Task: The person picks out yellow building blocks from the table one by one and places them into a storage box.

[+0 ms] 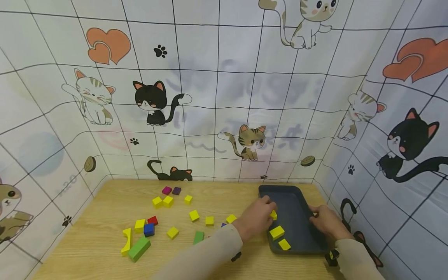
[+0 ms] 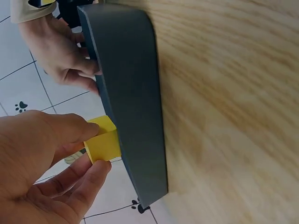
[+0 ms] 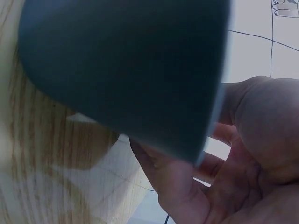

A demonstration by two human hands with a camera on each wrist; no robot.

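My left hand (image 1: 256, 218) is over the left rim of a dark grey tray (image 1: 297, 217). Between its thumb and fingertips it pinches a yellow block (image 2: 103, 147), seen close to the rim in the left wrist view. Two other yellow blocks, a nearer one (image 1: 284, 244) and a farther one (image 1: 277, 232), are inside the tray near its left side. My right hand (image 1: 329, 222) grips the tray's right rim, thumb on the upper side. From the right wrist view, its fingers (image 3: 182, 186) reach beneath the tray's edge.
Several yellow blocks (image 1: 194, 216) are scattered over the wooden table (image 1: 105, 210) left of the tray. Among them are a blue block (image 1: 149, 230), a red block (image 1: 153, 220), a long green block (image 1: 139, 249) and a yellow arch (image 1: 126, 242). Cat-patterned cloth walls (image 1: 217, 89) stand around the table.
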